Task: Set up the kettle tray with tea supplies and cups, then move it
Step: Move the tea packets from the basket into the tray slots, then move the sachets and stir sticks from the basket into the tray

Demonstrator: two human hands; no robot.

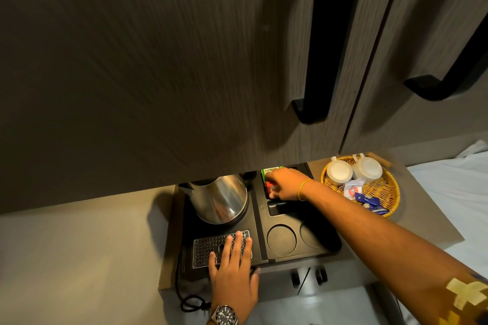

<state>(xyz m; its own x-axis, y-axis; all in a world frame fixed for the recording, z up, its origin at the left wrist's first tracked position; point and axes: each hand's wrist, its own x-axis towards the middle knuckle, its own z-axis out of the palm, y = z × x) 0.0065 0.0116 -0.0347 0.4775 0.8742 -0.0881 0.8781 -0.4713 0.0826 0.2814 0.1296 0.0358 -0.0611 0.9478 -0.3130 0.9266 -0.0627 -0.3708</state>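
- We've got our left hand (232,269) pressed flat on the perforated drip grate (208,248) at the near edge of the kettle tray (301,219), fingers spread and holding nothing. Our guess is it's there to pin the tray so it doesn't slide.
- Our right hand (286,185) is at the tray's far supply slot, fingers closed on a small red sachet (270,188), probably tucking it in beside the green tea packet (272,170) that stands upright there.
- The steel kettle (220,198) sits on the tray's left half, just behind the grate.
- Both round cup wells (281,239) on the tray's near right are empty, so cups aren't done yet.
- The two white cups (339,171) lie in the wicker basket (388,192) right of the tray, with more sachets (369,204).
- Heads up: the wood cabinet (158,60) overhangs the tray's back edge and hides part of the slot, and the power cord (191,303) trails off the near left corner, could snag when moving it.
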